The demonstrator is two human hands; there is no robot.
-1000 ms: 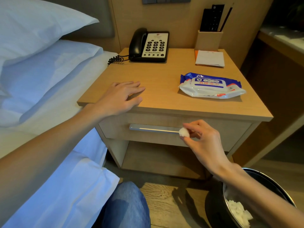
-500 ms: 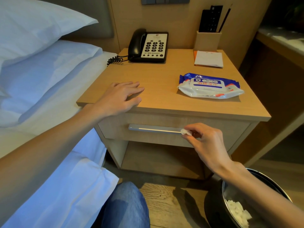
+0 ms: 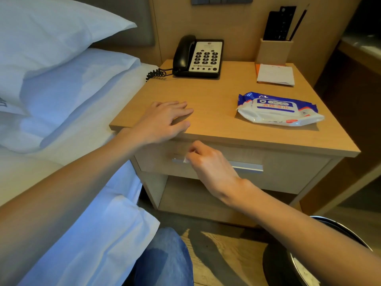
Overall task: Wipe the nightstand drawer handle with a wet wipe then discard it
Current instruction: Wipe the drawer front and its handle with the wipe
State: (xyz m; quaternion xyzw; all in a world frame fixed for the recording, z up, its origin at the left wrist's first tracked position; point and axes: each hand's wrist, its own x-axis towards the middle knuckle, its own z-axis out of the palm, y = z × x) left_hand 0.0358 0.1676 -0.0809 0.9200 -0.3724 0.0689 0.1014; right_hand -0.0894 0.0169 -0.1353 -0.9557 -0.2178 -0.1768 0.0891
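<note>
A long silver drawer handle (image 3: 247, 166) runs across the front of the wooden nightstand (image 3: 237, 133). My right hand (image 3: 208, 164) pinches a small white wet wipe (image 3: 186, 160) against the handle's left end, and the hand covers the middle of the bar. My left hand (image 3: 162, 122) lies flat with spread fingers on the nightstand's front left corner, holding nothing. A black round bin (image 3: 292, 263) stands on the floor at the lower right, partly hidden by my right forearm.
A blue and white wet wipe pack (image 3: 278, 109) lies on the nightstand's right side. A black phone (image 3: 199, 56), a notepad (image 3: 275, 74) and a wooden pen holder (image 3: 273, 51) sit at the back. The bed with white pillows (image 3: 51, 65) is on the left.
My right hand has slid the wipe leftward along the handle, from its right end to its left end. My left hand has stayed in place on the top.
</note>
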